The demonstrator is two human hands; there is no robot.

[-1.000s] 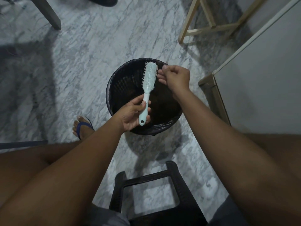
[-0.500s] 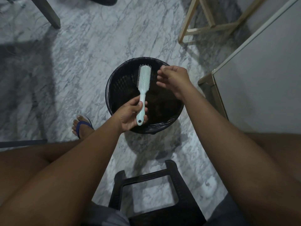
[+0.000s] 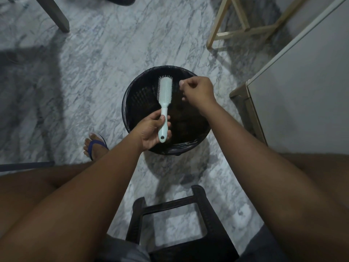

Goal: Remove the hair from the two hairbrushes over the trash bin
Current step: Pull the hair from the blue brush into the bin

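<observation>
Marble floor (image 3: 113, 72), hairbrush (image 3: 164, 103) in left hand (image 3: 151, 129), over bin (image 3: 132, 103)

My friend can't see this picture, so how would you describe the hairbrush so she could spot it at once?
Find the round black bin on the marbled floor. Over its opening, the left hand holds a hairbrush by the handle, its head pointing away from the person. It is the only pale mint thing against the dark bin, beside the right hand.

Grey-veined marble floor (image 3: 105, 59), wooden frame (image 3: 243, 27), dark stool (image 3: 205, 210), dim light.
</observation>
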